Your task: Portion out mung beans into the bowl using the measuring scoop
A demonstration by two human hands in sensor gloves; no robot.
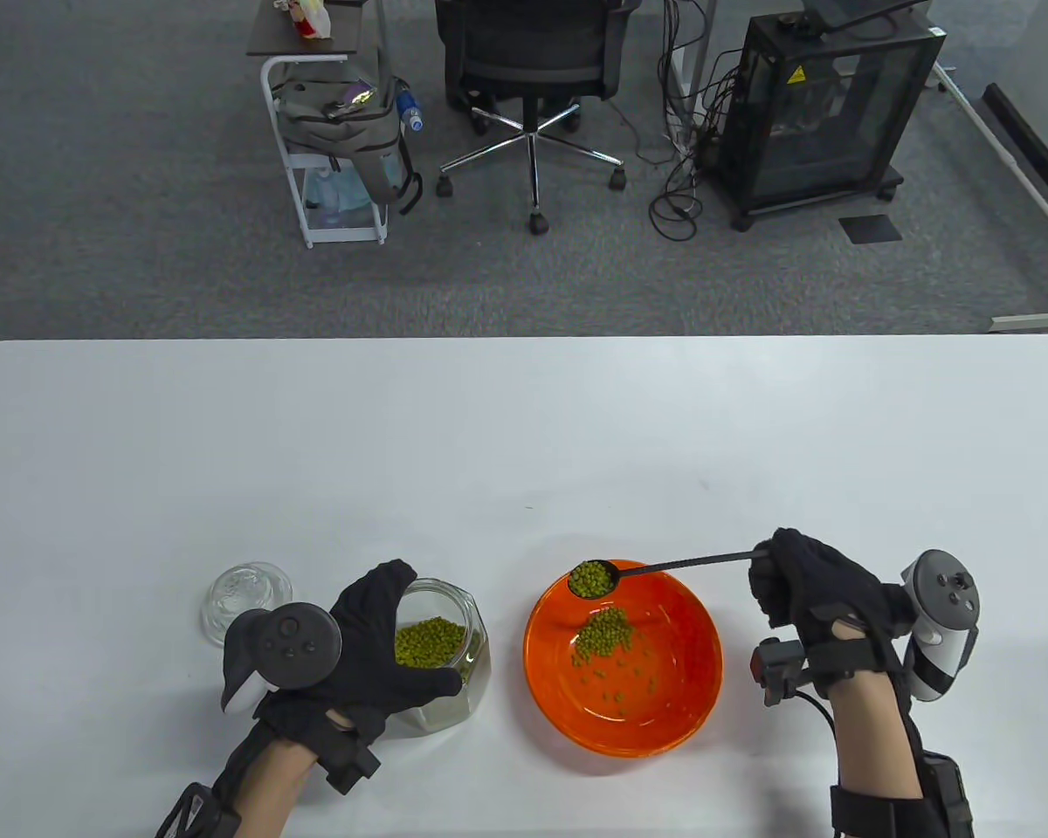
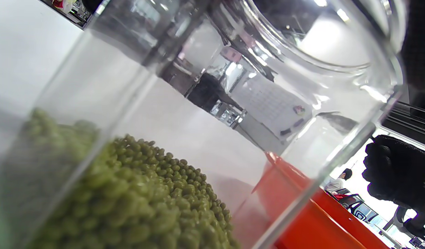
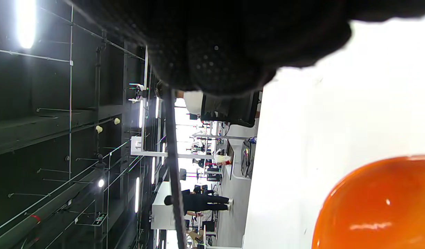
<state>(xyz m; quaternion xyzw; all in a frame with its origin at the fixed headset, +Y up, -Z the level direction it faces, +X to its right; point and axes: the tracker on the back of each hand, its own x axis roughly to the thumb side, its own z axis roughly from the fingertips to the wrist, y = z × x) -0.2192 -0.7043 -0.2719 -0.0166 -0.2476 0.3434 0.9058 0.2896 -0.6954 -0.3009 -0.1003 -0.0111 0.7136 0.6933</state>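
The right hand is holding a black scoop by the far end of its thin handle, its fingers curling round the handle; the exact finger placement is hard to make out under the dark glove. The scoop is reaching left from the hand, and its round head, heaped with green beans, is hovering over the far-left rim of the orange bowl. A loose pile of beans is lying inside the bowl, with a scatter of single ones trailing toward its near side.

The bowl is sitting on the white surface, right of centre and near the front edge. Just left of it, a clear glass jar is standing open, partly filled with beans. The left hand is gripping the jar from its left and near sides, thumb and fingers spreading round the glass wall. In the left wrist view the jar is filling the frame, its beans are banking up against the glass, and the bowl is showing orange through it.

A glass lid is lying on the surface left of the jar, just apart from it.

In the right wrist view the scoop handle is running down from the gloved fingers, with the bowl at the lower right.
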